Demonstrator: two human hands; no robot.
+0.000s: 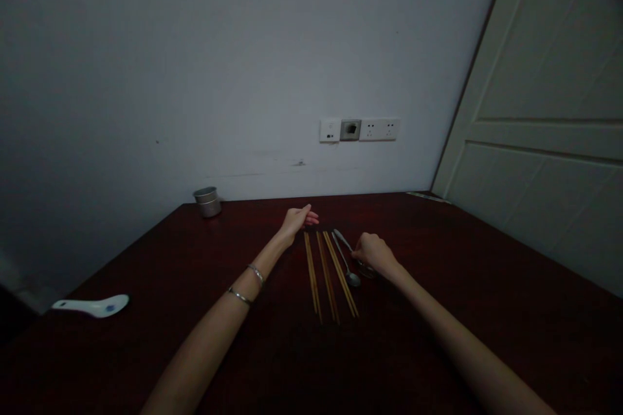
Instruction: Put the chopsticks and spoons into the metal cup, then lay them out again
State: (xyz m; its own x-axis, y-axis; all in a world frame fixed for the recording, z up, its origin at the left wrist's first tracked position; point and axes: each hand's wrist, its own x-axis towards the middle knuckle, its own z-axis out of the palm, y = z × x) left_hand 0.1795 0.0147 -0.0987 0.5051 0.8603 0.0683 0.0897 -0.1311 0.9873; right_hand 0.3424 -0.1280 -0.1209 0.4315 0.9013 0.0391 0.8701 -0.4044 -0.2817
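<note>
Three pairs of wooden chopsticks (326, 275) lie lengthwise on the dark red table (233, 356). Just to their right rests a metal spoon (353, 279), its bowl toward me. My right hand (374, 254) has its fingers closed on a second metal spoon (343, 241), whose handle slants up and left beside the first. The hand partly hides that spoon's middle and bowl. Beyond the far ends of the chopsticks, my left hand (298, 219) hovers with fingers loosely bent and thumb apart, holding nothing. Two bracelets (246, 286) circle the left forearm.
A white ceramic spoon (100, 307) lies near the table's left edge. At the back left stands a small metal cup (207, 201). Behind the table rises a wall with sockets (360, 130), and a pale panelled door (545, 162) is on the right.
</note>
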